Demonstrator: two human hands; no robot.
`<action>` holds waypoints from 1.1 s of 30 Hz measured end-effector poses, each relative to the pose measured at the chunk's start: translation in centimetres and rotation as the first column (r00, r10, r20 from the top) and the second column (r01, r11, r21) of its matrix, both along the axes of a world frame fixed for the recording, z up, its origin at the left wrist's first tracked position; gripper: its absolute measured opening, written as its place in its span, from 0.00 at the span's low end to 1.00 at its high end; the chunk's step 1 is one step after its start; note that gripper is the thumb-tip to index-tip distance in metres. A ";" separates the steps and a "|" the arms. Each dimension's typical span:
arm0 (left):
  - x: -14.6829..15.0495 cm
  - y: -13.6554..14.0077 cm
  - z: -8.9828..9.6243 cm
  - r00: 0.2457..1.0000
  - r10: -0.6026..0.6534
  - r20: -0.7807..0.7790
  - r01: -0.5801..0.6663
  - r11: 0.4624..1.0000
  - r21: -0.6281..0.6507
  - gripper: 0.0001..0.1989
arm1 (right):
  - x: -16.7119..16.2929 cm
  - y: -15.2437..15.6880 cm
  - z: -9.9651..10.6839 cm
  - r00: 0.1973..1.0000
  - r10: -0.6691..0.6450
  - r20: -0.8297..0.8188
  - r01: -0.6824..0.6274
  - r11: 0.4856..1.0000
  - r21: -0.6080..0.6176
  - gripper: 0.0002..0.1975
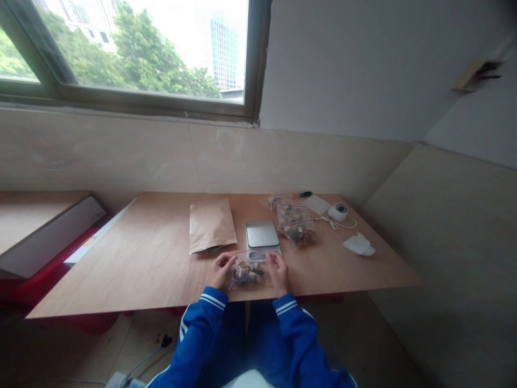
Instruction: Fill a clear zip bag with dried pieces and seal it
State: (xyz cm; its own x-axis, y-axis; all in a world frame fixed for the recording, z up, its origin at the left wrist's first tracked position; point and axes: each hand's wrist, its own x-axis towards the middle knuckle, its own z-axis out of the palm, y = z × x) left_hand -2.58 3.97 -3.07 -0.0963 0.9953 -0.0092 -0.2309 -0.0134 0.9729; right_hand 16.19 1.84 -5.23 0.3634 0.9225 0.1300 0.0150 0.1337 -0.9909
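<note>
Two hands of mine are on one clear zip bag [247, 271], which sits at the near edge of the wooden table [153, 258], straight ahead of me at six o'clock on the tabletop. My left hand [221, 271] pinches the bag's left upper corner, fingers closed on the plastic; my right hand [278, 272] grips the right upper corner the same way. The bag has a red strip along its top and holds dark brown and pale lumps, which I cannot make out more closely.

Just past the bag, at twelve o'clock from it, lies a small silver scale [262, 235], its near edge close to the bag's top. At about eleven o'clock from the bag rests a flat brown paper pouch [211, 224], just beside the scale. At about one o'clock, beyond the scale, lie more filled clear bags [297, 222] overlapping one another. Further toward two o'clock sits a small round white device [338, 211] with a cord, and near it a crumpled white tissue [358, 245]. A green pen [306, 194] lies at the table's far edge.
</note>
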 end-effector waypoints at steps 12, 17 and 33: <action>-0.4 0.1 -0.7 1.000 0.002 -0.013 -0.002 0.999 0.052 0.15 | -0.1 0.1 0.1 1.000 0.017 -0.021 -0.018 1.000 -0.018 0.20; -0.3 0.0 -0.2 0.999 0.025 -0.021 -0.024 0.998 0.057 0.15 | -0.1 0.0 0.5 1.000 -0.026 0.002 0.026 1.000 0.007 0.19; 0.1 -0.1 0.0 1.000 -0.015 0.023 0.015 1.000 0.003 0.16 | -0.1 0.0 0.3 0.992 -0.069 0.105 0.067 0.998 0.018 0.17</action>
State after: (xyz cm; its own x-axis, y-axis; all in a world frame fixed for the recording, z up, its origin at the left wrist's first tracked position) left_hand -2.51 3.83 -3.10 -0.0812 0.9967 -0.0079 -0.2532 -0.0129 0.9673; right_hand 16.07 1.81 -4.94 0.4089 0.8938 0.1840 0.1288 0.1431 -0.9813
